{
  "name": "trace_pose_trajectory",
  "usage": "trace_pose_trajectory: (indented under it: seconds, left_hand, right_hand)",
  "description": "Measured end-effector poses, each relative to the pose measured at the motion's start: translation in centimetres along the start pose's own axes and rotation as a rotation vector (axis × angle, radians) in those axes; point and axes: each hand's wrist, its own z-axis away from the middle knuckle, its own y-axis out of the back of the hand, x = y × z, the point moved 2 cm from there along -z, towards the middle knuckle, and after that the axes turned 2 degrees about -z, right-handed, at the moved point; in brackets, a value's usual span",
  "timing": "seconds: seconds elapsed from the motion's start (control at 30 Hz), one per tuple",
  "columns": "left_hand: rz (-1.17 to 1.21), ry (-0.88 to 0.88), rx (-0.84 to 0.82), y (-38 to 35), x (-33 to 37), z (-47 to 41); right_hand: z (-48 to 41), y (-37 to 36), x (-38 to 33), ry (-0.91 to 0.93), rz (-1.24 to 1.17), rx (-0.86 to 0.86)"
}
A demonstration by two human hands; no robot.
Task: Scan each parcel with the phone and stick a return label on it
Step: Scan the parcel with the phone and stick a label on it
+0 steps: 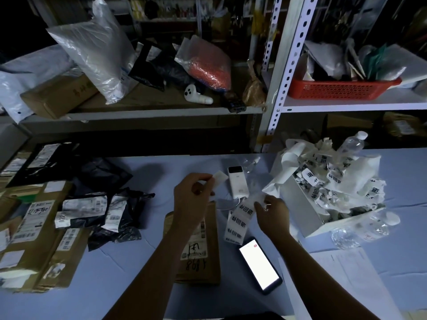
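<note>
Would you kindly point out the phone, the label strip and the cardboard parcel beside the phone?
phone (260, 265): head view, centre of its lit screen.
label strip (235, 225): head view, middle of the printed strip.
cardboard parcel (201, 267): head view, handwritten lower face.

It was a parcel storeroom: slotted metal shelves (161, 114) held mailer bags (97, 54), and labelled cartons (34, 239) crowded a table (115, 285) beside a box of labels (300, 209).
</note>
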Motion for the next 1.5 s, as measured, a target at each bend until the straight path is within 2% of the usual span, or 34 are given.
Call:
trace_pose_trajectory:
  seconds: [0.17,0.2,0.3,0.4,0.53,0.63,0.77,0.9,1.07,1.2,1.27,1.37,1.5]
  left_hand:
    - [0.004,-0.033,0.015,0.0,0.1,0.2]
    - [0.01,-0.034,0.012,0.0,0.2,0.3]
    - [0.008,-0.039,-0.008,0.4,0.4,0.7]
    - [0.022,-0.063,-0.023,1.3,0.6,1.3]
    - [0.043,-0.093,-0.061,3.1,1.0,1.9]
    - [0.093,0.013,-0.134,4.8,1.1,2.2]
    - [0.267,0.237,-0.072,5.9,1.2,2.8]
    - [0.242,0.264,-0.023,6.7,0.7,3.6]
    - [0.129,0.188,-0.041,8.3,0.1,4.3]
    - [-0.109,-0.095,-0.268,8.9,0.7,4.2]
    - [-0.177,-0.163,-0.342,8.8,1.0,4.3]
    - [-0.2,-0.209,-0.385,8.7,1.4,4.1]
    - [-0.201,-0.2,-0.464,8.5,1.7,3.9]
  right_hand:
    - [1.2,-0.3,-2.6,-0.04,-0.159,-0.001]
    - [1.6,-0.2,-3.6,-0.05,-0.276,-0.061]
    - [2.9,0.0,-7.0,-0.093,-0.745,-0.389]
    - [3.8,0.3,-9.3,-0.021,-0.862,-0.407]
    - [4.7,0.1,-10.0,0.031,-0.847,-0.366]
    - [5.1,0.0,-9.8,0.037,-0.817,-0.357]
    - [6.4,-0.4,-9.9,0.055,-0.803,-0.384]
    - [7.7,-1.2,-9.9,0.025,-0.804,-0.39]
    - [8.8,-1.9,-9.6,0.032,-0.691,-0.404]
    - [9.2,-2.0,-9.9,0.22,-0.222,-0.348]
    - [9.6,-2.2,-10.2,0.307,-0.104,-0.294]
    - [10.1,-1.9,-10.7,0.449,-0.11,-0.207]
    - [10.2,-1.5,-10.9,0.553,-0.155,-0.315]
